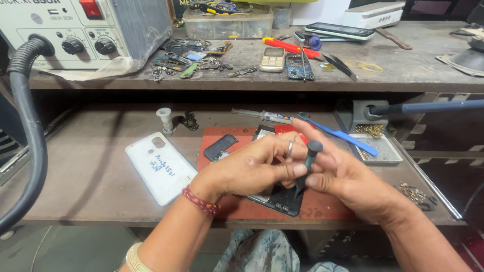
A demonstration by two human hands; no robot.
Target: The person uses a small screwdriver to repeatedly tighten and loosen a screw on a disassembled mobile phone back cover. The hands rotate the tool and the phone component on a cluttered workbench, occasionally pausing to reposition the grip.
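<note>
My right hand [348, 174] grips a small dark screwdriver [307, 163], held nearly upright with its tip pointing down at an opened phone body [282, 199]. That phone lies on a red work mat [322, 206] at the front of the lower bench. My left hand [249, 168] reaches across from the left, its fingertips pressed against the screwdriver shaft and my right fingers. A ring shows on one left finger and a red thread bracelet on the left wrist. Both hands hide most of the phone.
A white phone back cover [159, 166] lies left of the mat, a dark phone part [220, 147] behind my hands. Blue tweezers [340, 135], a syringe [262, 116] and a metal parts tray [383, 148] lie beyond. The upper shelf carries a rework station [75, 32], a hose [30, 131], small phones and scattered parts.
</note>
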